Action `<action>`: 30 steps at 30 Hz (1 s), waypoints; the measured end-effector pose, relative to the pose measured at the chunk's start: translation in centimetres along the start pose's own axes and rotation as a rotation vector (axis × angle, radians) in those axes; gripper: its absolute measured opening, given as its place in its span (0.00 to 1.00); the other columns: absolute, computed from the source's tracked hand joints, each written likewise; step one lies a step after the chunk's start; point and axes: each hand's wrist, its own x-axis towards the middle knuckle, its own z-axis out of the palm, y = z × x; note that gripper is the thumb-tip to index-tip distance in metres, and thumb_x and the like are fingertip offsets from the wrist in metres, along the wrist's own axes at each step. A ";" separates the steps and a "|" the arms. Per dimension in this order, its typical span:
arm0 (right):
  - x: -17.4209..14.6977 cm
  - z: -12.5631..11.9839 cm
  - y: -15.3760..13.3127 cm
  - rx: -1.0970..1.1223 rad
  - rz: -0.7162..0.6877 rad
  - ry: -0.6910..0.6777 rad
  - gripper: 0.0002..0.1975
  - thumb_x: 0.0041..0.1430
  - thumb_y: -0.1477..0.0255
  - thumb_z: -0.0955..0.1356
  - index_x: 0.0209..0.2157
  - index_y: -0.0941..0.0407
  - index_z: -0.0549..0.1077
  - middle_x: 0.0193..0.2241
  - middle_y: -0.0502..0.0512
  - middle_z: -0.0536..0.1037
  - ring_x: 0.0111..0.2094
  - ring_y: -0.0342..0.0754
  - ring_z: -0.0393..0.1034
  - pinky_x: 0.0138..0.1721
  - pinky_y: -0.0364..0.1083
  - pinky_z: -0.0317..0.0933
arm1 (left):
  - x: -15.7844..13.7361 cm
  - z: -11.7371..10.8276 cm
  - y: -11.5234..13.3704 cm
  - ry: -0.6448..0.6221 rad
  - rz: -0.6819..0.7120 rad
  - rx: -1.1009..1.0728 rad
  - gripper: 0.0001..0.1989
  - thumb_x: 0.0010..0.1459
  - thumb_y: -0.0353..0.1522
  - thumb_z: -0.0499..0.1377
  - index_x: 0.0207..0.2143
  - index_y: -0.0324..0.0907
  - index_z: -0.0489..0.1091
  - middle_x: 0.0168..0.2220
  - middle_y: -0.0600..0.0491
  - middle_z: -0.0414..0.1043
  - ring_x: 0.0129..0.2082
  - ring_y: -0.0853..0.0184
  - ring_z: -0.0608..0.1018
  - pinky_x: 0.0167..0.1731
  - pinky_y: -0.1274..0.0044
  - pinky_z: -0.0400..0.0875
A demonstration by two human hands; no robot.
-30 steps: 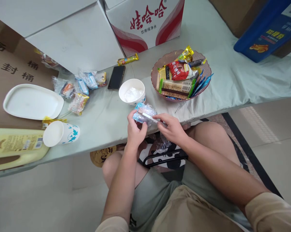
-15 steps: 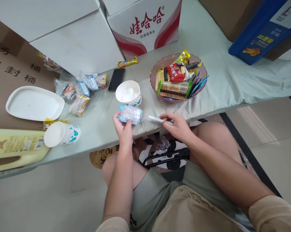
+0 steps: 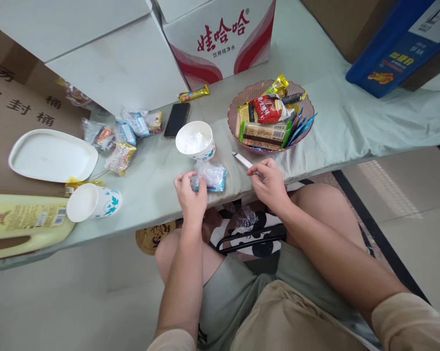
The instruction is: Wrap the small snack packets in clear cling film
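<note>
My left hand (image 3: pixel 192 195) is at the table's front edge, its thumb and curled fingers closed at the left end of a snack packet (image 3: pixel 214 178). Clear crinkled plastic and blue printing show on this packet. In my right hand (image 3: pixel 269 180) is a slim white utility knife (image 3: pixel 243 159), held between thumb and fingers, its narrow tip pointing away and to the left, apart from the packet. Just behind the packet stands a paper cup (image 3: pixel 205 155) with blue leaf prints and crumpled clear plastic inside.
A pink glass bowl (image 3: pixel 234 134) of wrapped snacks stands behind my right hand. A phone (image 3: pixel 176 119), several wrapped packets (image 3: pixel 121 158), a white tray (image 3: pixel 53 175), another paper cup (image 3: pixel 108 201) and a yellow jug (image 3: pixel 29 217) are leftward. Boxes (image 3: pixel 220 48) line the back.
The snack packet has turned and shifted right, with my left hand now at its left end. My right hand has moved slightly right, and the knife tip has swung away from me.
</note>
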 end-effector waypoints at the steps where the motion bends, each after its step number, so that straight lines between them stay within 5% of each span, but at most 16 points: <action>1: 0.1 0.3 0.2 -0.007 -0.025 0.015 0.12 0.55 0.80 0.62 0.30 0.55 0.76 0.33 0.55 0.66 0.37 0.50 0.64 0.40 0.50 0.62 | 0.0 0.0 0.0 -0.032 -0.011 -0.030 0.10 0.59 0.36 0.60 0.43 0.43 0.73 0.47 0.46 0.68 0.45 0.62 0.75 0.48 0.70 0.71; 6: 0.6 2.0 1.2 -0.105 -0.173 -0.002 0.13 0.59 0.80 0.60 0.31 0.55 0.75 0.35 0.57 0.64 0.40 0.51 0.63 0.43 0.51 0.62 | -0.2 0.2 -0.1 -0.113 -0.001 -0.099 0.18 0.51 0.38 0.67 0.44 0.44 0.71 0.46 0.49 0.71 0.45 0.63 0.75 0.45 0.73 0.69; 9: 0.6 2.4 1.0 -0.233 -0.233 0.022 0.12 0.60 0.79 0.61 0.32 0.54 0.75 0.38 0.59 0.67 0.42 0.53 0.63 0.46 0.53 0.62 | -0.1 0.3 -0.3 -0.135 -0.045 -0.144 0.09 0.52 0.35 0.63 0.36 0.43 0.71 0.37 0.53 0.74 0.37 0.67 0.75 0.41 0.75 0.68; 12: 0.2 2.1 0.2 -0.276 -0.290 0.013 0.10 0.62 0.76 0.62 0.36 0.55 0.76 0.42 0.61 0.72 0.47 0.56 0.65 0.51 0.56 0.61 | -0.1 0.2 0.1 -0.166 -0.143 -0.384 0.05 0.50 0.33 0.62 0.30 0.43 0.69 0.28 0.57 0.71 0.30 0.71 0.73 0.34 0.79 0.68; 18: -0.7 1.8 -0.7 -0.164 -0.429 -0.181 0.17 0.61 0.68 0.67 0.52 0.53 0.73 0.48 0.60 0.78 0.54 0.59 0.68 0.59 0.59 0.57 | -0.2 -0.2 1.8 -0.299 -0.471 -0.908 0.13 0.42 0.36 0.64 0.32 0.44 0.66 0.28 0.56 0.74 0.25 0.69 0.78 0.25 0.79 0.72; 22: -0.3 1.4 -0.3 -0.083 -0.335 -0.112 0.12 0.65 0.73 0.63 0.46 0.53 0.75 0.39 0.59 0.79 0.43 0.55 0.71 0.48 0.55 0.64 | 0.4 -0.3 1.6 -0.157 -0.537 -0.932 0.12 0.42 0.33 0.61 0.31 0.44 0.61 0.26 0.56 0.73 0.26 0.68 0.80 0.26 0.79 0.73; 26: 0.2 0.4 -0.1 -0.063 -0.268 0.017 0.15 0.63 0.78 0.60 0.42 0.53 0.76 0.39 0.58 0.78 0.43 0.54 0.72 0.46 0.54 0.66 | 1.1 -0.6 0.7 0.042 -0.605 -0.933 0.14 0.42 0.30 0.57 0.34 0.46 0.61 0.30 0.56 0.73 0.30 0.66 0.81 0.31 0.78 0.73; 30: -0.2 0.4 -0.1 -0.106 -0.369 -0.104 0.20 0.58 0.80 0.61 0.48 0.54 0.74 0.48 0.60 0.78 0.49 0.56 0.71 0.52 0.56 0.65 | 1.4 -0.8 0.3 0.102 -0.520 -0.938 0.16 0.47 0.34 0.57 0.41 0.48 0.62 0.40 0.52 0.72 0.39 0.64 0.80 0.40 0.74 0.74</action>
